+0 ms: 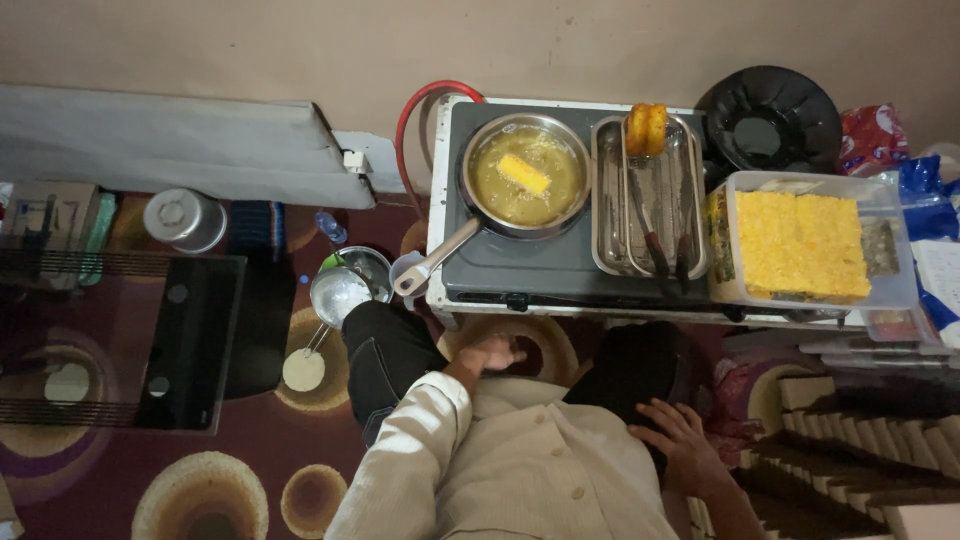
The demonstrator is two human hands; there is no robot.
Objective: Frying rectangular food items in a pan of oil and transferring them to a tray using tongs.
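My left hand [490, 352] rests near my left knee just below the stove's front edge, fingers curled, holding nothing. My right hand [680, 440] lies flat on my right thigh with fingers spread and empty. In front of me a low tabletop stove [560, 268] carries a steel frying pan [480, 215] of oil with one yellow breaded piece [524, 173] in it. The pan's handle [430, 266] points toward my left hand. Beside the pan is a metal tray [605, 200] with tongs [660, 240] and an orange fried piece [647, 128].
A clear plastic container [895, 290] of yellow breaded pieces sits right of the tray, with a black round dish [770, 120] behind it. A red hose [420, 105] loops at the stove's left. Steel pots [345, 288], a canister [185, 218] and a glass table [120, 340] stand on the patterned carpet.
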